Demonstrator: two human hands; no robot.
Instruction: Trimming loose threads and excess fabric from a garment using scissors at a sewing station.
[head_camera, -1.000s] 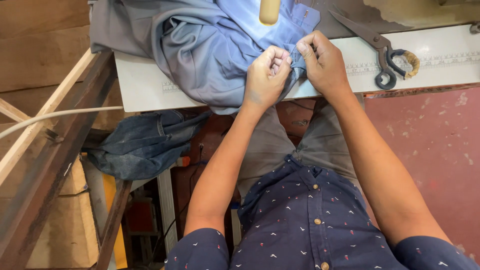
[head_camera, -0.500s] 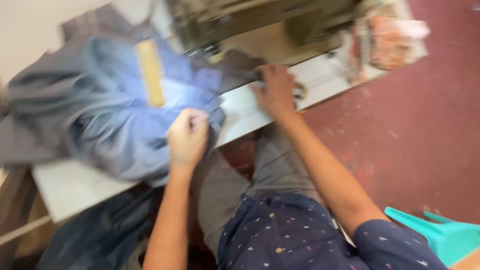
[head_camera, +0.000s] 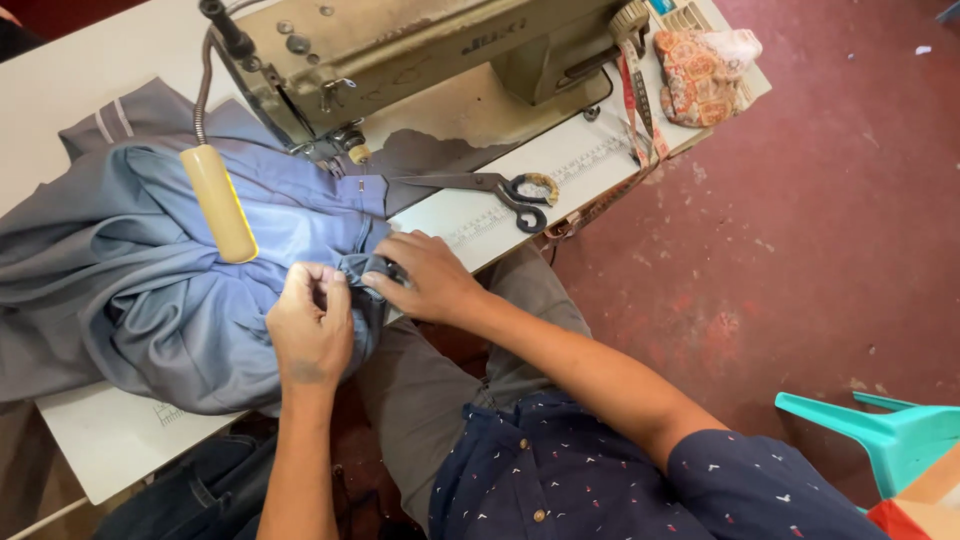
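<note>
My left hand (head_camera: 310, 330) & right hand (head_camera: 425, 280) both pinch a fold of grey-blue fabric (head_camera: 150, 290) at the table's (head_camera: 110, 440) front edge, prob. a seam. Scissors (head_camera: 490, 187) lie beside the sewing machine (head_camera: 400, 60).

A small dark label (head_camera: 487, 47) sits on the sewing machine's (head_camera: 420, 50) beige arm.

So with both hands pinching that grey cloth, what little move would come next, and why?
Probably slide the pinched edge up toward the needle. Both the left hand and right hand grip a fold of the grey cloth at the table's near edge, short of the sewing machine, so it cannot be stitched there.
</note>
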